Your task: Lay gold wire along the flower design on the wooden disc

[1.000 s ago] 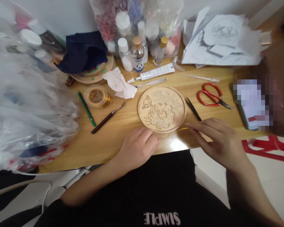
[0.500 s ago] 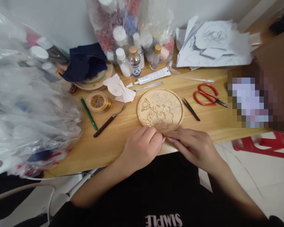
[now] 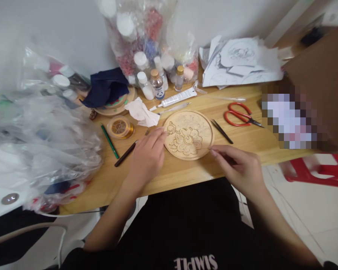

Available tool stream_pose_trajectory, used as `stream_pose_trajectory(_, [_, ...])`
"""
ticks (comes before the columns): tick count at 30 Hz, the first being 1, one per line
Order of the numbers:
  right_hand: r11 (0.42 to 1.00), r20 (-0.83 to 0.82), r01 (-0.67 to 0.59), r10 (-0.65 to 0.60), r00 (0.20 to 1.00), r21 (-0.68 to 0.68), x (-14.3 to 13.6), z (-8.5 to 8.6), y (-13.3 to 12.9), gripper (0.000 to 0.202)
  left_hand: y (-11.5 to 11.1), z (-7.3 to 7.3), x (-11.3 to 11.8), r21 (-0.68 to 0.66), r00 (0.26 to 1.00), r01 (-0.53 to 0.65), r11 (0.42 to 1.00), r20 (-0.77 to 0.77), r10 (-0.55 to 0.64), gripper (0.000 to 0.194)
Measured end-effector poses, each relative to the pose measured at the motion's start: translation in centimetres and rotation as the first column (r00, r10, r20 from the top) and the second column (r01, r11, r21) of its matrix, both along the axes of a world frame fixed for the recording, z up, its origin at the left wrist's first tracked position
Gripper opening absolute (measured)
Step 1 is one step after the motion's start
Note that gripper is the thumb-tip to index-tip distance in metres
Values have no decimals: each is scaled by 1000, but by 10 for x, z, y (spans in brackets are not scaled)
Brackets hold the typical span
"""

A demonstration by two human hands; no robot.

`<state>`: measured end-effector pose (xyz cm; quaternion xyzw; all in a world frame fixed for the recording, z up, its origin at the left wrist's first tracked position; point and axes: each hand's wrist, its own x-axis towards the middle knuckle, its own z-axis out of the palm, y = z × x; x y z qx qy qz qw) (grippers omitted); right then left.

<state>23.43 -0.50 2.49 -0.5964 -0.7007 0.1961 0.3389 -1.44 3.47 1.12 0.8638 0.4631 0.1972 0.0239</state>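
Case [image 3: 110,130]: gold wire [image 3: 130,130] | left hand [image 3: 149,153]: fingers outstretched, at disc [image 3: 195,131] | right hand [image 3: 240,165]: fingers pinched, hold unclear

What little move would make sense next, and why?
Perhaps ease the right hand inward over the wooden disc: its pinched fingers are at the right rim, and the left hand, by the left rim, could steady it.
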Motion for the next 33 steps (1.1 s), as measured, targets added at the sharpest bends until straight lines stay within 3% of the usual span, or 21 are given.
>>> stream_pose_trajectory(4, [998,-40,52,-54,998,-26,3,-2,-4,15,-10,-12,-3,-34,992,116,993,-39,-118,40])
stream_pose_trajectory(7, [997,-57,65,-67,996,-34,7,-5,-8,16,-35,-14,3,11,997,71,997,6,-71,41])
stream_pose_trajectory(10, [996,-55,84,-86,995,-38,11,-7,-16,17,-64,-11,14,22,998,44,999,36,-45,41])
stream_pose_trajectory(15, [990,-72,141,-142,987,-16,14,-12,-27,19,-96,-15,45,101,980,199,975,-33,-197,30])
stream_pose_trajectory(19, [960,71,275,-272,960,-43,18,-19,-28,26,-103,-20,69,120,939,343,932,-84,-335,31])
stream_pose_trajectory(22, [940,170,332,-316,933,-78,24,-26,-25,31,-94,-17,73,32,915,403,915,1,-403,36])
stream_pose_trajectory(24, [947,170,307,-289,942,-92,26,-29,-22,30,-78,-15,63,-72,934,333,940,160,-319,42])
stream_pose_trajectory(25, [952,168,288,-269,948,-100,26,-31,-20,29,-69,-15,55,-151,942,212,966,293,-161,42])
stream_pose_trajectory(26, [958,165,264,-245,955,-109,25,-32,-19,28,-58,-17,47,-253,904,86,964,427,32,43])
stream_pose_trajectory(27, [964,161,239,-220,962,-116,23,-32,-17,28,-48,-19,38,-293,876,3,956,463,139,48])
stream_pose_trajectory(30, [976,149,172,-152,977,-131,14,-32,-12,29,-25,-30,19,-375,812,-62,925,519,266,51])
stream_pose_trajectory(33, [981,147,133,-113,983,-138,7,-31,-8,29,-25,-38,15,-426,756,-41,904,579,307,49])
